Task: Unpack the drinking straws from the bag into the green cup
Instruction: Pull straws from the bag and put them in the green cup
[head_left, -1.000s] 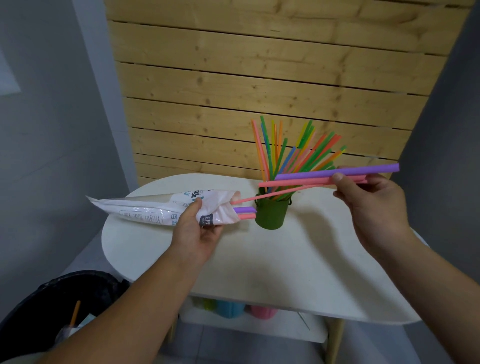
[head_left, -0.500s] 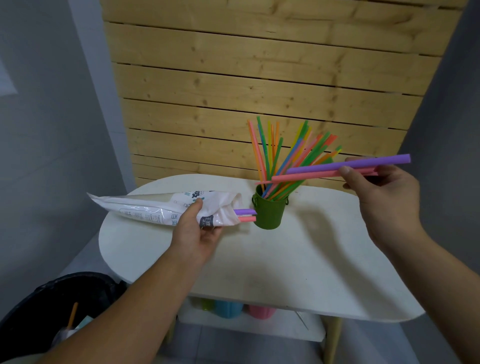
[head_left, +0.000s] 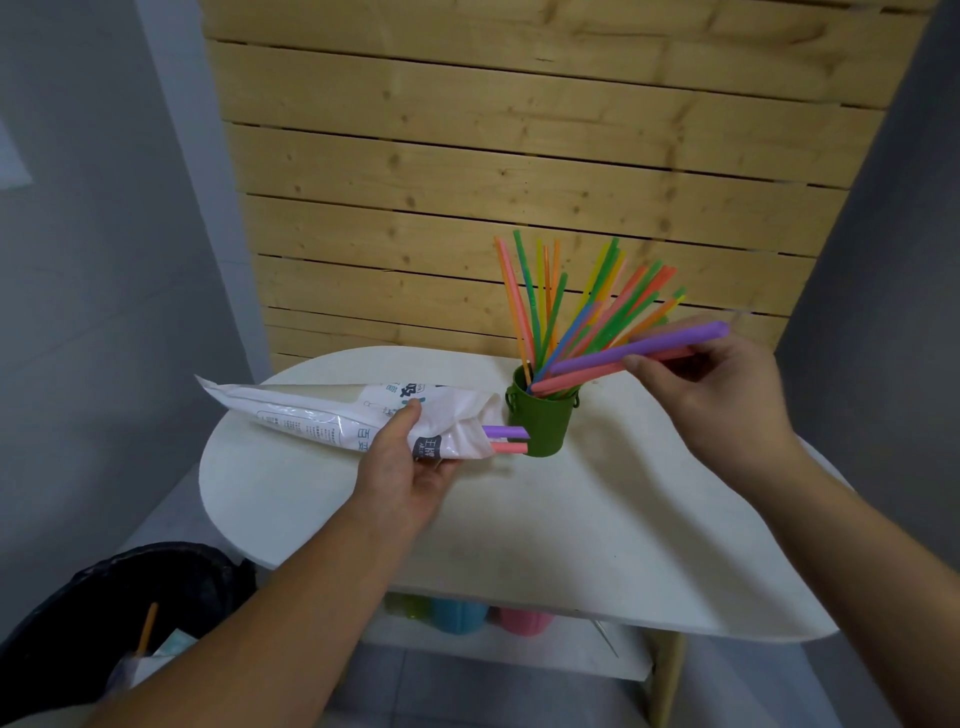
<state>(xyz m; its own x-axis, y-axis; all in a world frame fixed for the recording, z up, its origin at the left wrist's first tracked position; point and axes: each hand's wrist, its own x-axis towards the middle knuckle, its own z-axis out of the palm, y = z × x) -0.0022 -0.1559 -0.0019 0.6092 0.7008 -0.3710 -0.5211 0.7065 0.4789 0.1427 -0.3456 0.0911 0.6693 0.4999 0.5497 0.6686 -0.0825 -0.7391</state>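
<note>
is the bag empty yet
Not empty: a purple straw and a pink straw poke from the bag the left hand holds.

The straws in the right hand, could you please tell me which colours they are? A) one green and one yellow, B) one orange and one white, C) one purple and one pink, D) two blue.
C: the right hand pinches a purple straw and a pink straw together, their lower ends angled down at the green cup.
</note>
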